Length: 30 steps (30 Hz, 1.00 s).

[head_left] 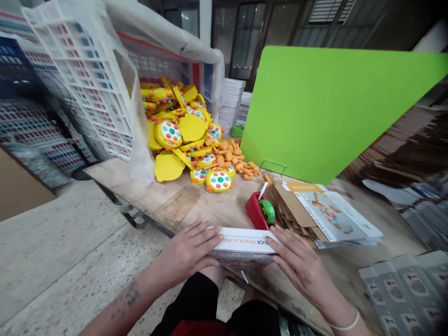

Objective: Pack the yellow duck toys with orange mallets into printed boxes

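Note:
A white printed box lies between my hands at the table's near edge, its narrow side with orange and black lettering facing up. My left hand grips its left end, fingers over the top. On the right end, my right hand holds it the same way. Just behind the box stands a red tape dispenser with a green roll. Yellow duck-shaped toys with coloured dots spill from a tipped white crate, beside a heap of small orange pieces.
A tall green board stands at the back right. Flattened printed boxes lie right of the dispenser. Grey printed sheets are at the lower right, and cardboard stacks rise behind. A thin wire stand sits before the board.

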{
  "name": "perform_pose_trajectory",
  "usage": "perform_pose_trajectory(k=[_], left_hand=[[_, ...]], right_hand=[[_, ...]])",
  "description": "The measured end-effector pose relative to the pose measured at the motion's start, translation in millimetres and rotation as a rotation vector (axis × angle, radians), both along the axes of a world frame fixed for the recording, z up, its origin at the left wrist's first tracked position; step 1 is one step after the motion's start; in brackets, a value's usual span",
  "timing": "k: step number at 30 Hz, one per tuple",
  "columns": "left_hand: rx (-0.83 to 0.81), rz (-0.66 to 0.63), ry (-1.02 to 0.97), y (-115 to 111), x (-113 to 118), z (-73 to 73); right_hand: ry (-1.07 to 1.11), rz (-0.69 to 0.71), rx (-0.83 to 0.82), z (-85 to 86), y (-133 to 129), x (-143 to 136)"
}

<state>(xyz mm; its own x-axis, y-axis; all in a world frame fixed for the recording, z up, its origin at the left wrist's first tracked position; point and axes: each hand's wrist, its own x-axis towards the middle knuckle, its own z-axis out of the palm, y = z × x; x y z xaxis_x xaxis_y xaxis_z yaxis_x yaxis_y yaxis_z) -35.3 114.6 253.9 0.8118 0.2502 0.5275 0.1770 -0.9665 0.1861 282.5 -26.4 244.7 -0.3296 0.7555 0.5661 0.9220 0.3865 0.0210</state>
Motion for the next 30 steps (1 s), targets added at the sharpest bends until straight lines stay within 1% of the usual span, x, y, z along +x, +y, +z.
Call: perform_pose_trajectory(k=[2, 3, 5, 7, 10, 12, 13, 15, 16, 17, 18, 20, 22, 24, 26, 28, 30], left_hand=[[0.009, -0.01, 0.033, -1, -3, -5.1], [0.017, -0.009, 0.043, -1, -4, -7.7], [0.051, -0.008, 0.059, -1, -6, -11.8], [0.078, -0.005, 0.062, -1, -6, -12.6], [0.049, 0.017, 0.052, -3, 1, -4.0], [0.016, 0.021, 0.064, -5, 13, 6.7], [0.003, 0.007, 0.09, -5, 20, 12.4], [-0.01, -0.054, 0.163, -5, 34, 21.8], [-0.018, -0.083, 0.201, -4, 40, 25.0], [-0.03, -0.096, 0.234, -3, 44, 27.1], [-0.046, -0.09, 0.259, -2, 46, 28.2], [-0.081, -0.024, 0.277, -1, 47, 28.7], [-0.104, 0.064, 0.262, -2, 46, 29.5], [-0.121, 0.121, 0.251, -7, 47, 32.5], [-0.157, 0.138, 0.269, -12, 51, 36.9], [-0.189, 0.126, 0.282, -17, 55, 40.0], [-0.204, 0.122, 0.271, -19, 57, 39.8]], right_hand=[[-0.013, -0.009, 0.003, -3.6, -2, -3], [-0.019, -0.027, 0.031, -6.2, -2, -5], [-0.024, -0.068, 0.133, -12.8, -3, -11], [-0.011, -0.115, 0.253, -20.0, -3, -18], [0.04, -0.199, 0.377, -26.5, -2, -28], [0.088, -0.217, 0.396, -25.9, -1, -32], [0.118, -0.2, 0.386, -24.6, -2, -33], [0.221, -0.146, 0.314, -22.3, -4, -32], [0.303, -0.132, 0.259, -22.2, -7, -29], [0.42, -0.149, 0.202, -23.3, -9, -24], [0.556, -0.202, 0.149, -25.9, -10, -17], [0.809, -0.374, 0.089, -35.0, -10, 1], [0.962, -0.515, 0.054, -47.4, -2, 21], [1.025, -0.555, -0.031, -59.7, 12, 38], [1.078, -0.555, -0.146, -68.4, 27, 49], [1.114, -0.553, -0.238, -72.2, 40, 54], [1.145, -0.542, -0.301, -71.4, 48, 55]])
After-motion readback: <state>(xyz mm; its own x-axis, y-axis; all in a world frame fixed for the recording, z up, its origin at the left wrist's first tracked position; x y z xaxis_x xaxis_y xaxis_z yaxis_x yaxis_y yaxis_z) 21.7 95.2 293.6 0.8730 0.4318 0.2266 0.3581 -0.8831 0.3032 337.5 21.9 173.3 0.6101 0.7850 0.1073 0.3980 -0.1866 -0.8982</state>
